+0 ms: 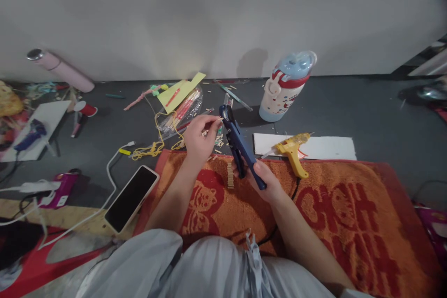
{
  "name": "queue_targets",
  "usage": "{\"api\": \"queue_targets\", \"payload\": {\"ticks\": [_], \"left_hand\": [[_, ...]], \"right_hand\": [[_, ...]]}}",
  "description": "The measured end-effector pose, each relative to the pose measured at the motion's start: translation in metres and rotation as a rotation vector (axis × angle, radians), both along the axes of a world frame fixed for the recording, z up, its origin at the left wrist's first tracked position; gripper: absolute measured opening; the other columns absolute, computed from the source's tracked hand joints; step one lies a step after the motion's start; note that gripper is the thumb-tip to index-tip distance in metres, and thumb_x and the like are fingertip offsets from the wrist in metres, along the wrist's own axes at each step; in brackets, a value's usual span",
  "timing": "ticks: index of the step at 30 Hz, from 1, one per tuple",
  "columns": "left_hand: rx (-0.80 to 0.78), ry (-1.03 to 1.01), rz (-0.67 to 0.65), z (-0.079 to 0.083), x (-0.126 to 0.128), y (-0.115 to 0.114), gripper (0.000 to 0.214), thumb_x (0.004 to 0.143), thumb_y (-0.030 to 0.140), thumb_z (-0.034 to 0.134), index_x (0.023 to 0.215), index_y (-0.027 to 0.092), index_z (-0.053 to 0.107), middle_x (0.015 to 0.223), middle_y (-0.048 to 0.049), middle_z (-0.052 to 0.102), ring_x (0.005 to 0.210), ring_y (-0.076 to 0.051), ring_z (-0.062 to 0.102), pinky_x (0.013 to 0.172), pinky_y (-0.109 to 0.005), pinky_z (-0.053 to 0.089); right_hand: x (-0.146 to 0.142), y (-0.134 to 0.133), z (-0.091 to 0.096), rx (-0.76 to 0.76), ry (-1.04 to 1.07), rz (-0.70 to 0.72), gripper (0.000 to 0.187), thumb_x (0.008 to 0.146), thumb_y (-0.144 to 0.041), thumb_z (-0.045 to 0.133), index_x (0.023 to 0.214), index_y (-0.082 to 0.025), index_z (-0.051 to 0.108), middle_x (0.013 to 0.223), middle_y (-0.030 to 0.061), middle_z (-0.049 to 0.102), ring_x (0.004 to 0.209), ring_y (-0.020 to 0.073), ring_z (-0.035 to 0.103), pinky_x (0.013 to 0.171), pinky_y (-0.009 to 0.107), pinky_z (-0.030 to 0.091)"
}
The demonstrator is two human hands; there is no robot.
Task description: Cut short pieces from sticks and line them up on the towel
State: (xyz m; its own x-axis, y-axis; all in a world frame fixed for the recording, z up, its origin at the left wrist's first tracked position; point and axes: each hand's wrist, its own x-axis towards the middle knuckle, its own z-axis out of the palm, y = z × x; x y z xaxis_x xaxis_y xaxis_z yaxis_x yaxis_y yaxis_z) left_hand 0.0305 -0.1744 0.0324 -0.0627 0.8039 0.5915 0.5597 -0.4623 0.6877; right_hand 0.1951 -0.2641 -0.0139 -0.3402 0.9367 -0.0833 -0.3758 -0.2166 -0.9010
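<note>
My right hand (263, 179) is wrapped round the handles of a dark blue plier-like hand cutter (240, 142), its jaws pointing up and away from me. Close beside the jaws, my left hand (203, 132) pinches a thin pale wooden stick (220, 119) whose tip meets the head of the cutter. Below the tool, a neat row of short cut sticks (230, 176) lies on the orange towel (258, 223). More short pale pieces (219, 139) are scattered on the dark table behind my left hand.
A yellow glue gun (293, 151) rests on a white board (335, 148). Behind stands a cartoon water bottle (284, 88). Leftward are a plastic bag of sticks (185, 109), yellow cord (150, 150), a phone (132, 199), a white cable (111, 172) and a pink flask (66, 72).
</note>
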Motion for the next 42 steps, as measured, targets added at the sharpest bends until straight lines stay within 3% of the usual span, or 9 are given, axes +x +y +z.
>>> {"api": "queue_targets", "payload": {"ticks": [10,20,34,42], "left_hand": [[0.060,-0.201,-0.068,-0.008,-0.001,0.005,0.007,0.075,0.024,0.066,0.080,0.020,0.068,0.078,-0.0015,0.067,0.073,-0.010,0.062,0.065,-0.024,0.052],[0.093,-0.066,-0.046,-0.004,-0.004,0.006,0.004,0.074,0.023,0.067,0.077,0.021,0.069,0.075,-0.0004,0.069,0.072,-0.010,0.063,0.068,-0.026,0.053],[0.097,0.049,-0.050,-0.005,-0.006,0.008,0.007,0.076,0.021,0.063,0.079,0.020,0.070,0.076,-0.0025,0.070,0.071,-0.011,0.064,0.064,-0.025,0.053],[0.111,0.161,-0.026,-0.013,-0.007,0.010,0.009,0.078,0.024,0.061,0.078,0.020,0.070,0.075,-0.0022,0.070,0.073,-0.012,0.064,0.070,-0.028,0.052]], "right_hand": [[0.004,0.001,0.005,0.054,-0.020,0.039,0.047,0.080,-0.059,0.047,0.096,-0.017,0.064,0.084,0.0056,0.061,0.071,0.0174,0.052,0.066,0.030,0.039],[0.006,0.005,0.013,0.105,-0.114,0.051,0.045,0.080,-0.059,0.046,0.085,-0.019,0.064,0.076,0.0034,0.054,0.068,0.0166,0.046,0.064,0.028,0.036],[0.005,0.006,0.007,-0.011,-0.087,-0.012,0.040,0.078,-0.056,0.054,0.088,-0.018,0.064,0.076,0.0021,0.056,0.067,0.0145,0.047,0.061,0.026,0.035],[0.004,0.008,0.002,-0.064,-0.077,-0.040,0.034,0.077,-0.050,0.058,0.084,-0.017,0.062,0.067,0.0001,0.052,0.060,0.0123,0.044,0.056,0.025,0.032]]}}
